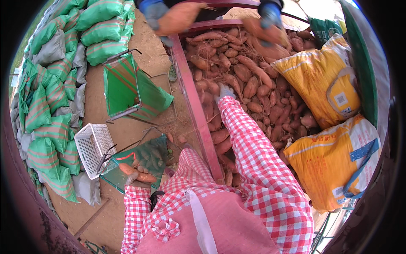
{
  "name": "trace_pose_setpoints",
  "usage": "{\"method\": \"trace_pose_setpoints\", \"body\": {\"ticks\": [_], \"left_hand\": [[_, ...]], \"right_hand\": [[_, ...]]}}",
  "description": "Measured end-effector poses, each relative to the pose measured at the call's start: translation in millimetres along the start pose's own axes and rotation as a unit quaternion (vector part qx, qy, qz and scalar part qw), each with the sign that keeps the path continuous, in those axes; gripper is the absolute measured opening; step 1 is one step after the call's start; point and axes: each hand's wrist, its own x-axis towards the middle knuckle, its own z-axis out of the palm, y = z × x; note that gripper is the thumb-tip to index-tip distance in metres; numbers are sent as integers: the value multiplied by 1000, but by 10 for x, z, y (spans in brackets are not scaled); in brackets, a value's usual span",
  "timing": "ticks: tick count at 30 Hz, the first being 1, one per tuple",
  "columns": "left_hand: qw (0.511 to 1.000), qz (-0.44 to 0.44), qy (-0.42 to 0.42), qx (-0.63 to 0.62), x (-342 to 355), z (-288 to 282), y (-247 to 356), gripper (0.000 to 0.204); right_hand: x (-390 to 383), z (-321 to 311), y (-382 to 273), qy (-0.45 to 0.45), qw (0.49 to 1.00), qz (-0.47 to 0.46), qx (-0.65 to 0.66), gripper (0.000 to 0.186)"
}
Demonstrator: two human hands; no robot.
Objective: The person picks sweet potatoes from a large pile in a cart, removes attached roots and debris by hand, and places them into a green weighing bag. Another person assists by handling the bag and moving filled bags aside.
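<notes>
My left hand (pixel 134 179), in a grey glove, is closed round orange sweet potatoes (pixel 146 177). It is above a green mesh sack (pixel 113 172) hung on a metal frame, and more sweet potatoes show through or inside the sack. My right hand (pixel 226 91), in a pale glove, reaches into the heap of sweet potatoes (pixel 249 86) in the red-edged bin. Its fingers are down among the roots, too small and hidden to show a grip. Across the bin, another person's blue-gloved hands (pixel 155 16) hold big sweet potatoes (pixel 179 18), slightly blurred.
A red metal rail (pixel 196 110) edges the bin on my left. Yellow sacks (pixel 323 80) lie at its right side. An open green striped sack (pixel 120 86) stands on a frame, with a white crate (pixel 91 148) nearby. Filled green sacks (pixel 48 129) are stacked far left.
</notes>
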Motion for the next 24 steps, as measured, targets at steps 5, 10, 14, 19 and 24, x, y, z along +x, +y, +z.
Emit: {"method": "trace_pose_setpoints", "body": {"ticks": [5, 10, 14, 19, 24], "left_hand": [[998, 22, 40, -44, 2, 45, 111, 60], [991, 51, 122, -21, -81, -105, 208, 57], [969, 62, 238, -15, -116, -459, 243, 48], [954, 38, 296, 4, -171, -1361, 531, 33], [869, -3, 489, 74, -152, -1776, 636, 41]], "right_hand": [[208, -112, 167, -46, 991, 104, 65, 81], [130, -224, 507, -86, 979, 184, 0, 79], [101, -139, 610, -117, 978, 174, 24, 87], [161, 69, 656, -73, 963, 183, 183, 88], [-441, 124, 834, -7, 708, 252, 659, 51]]}}
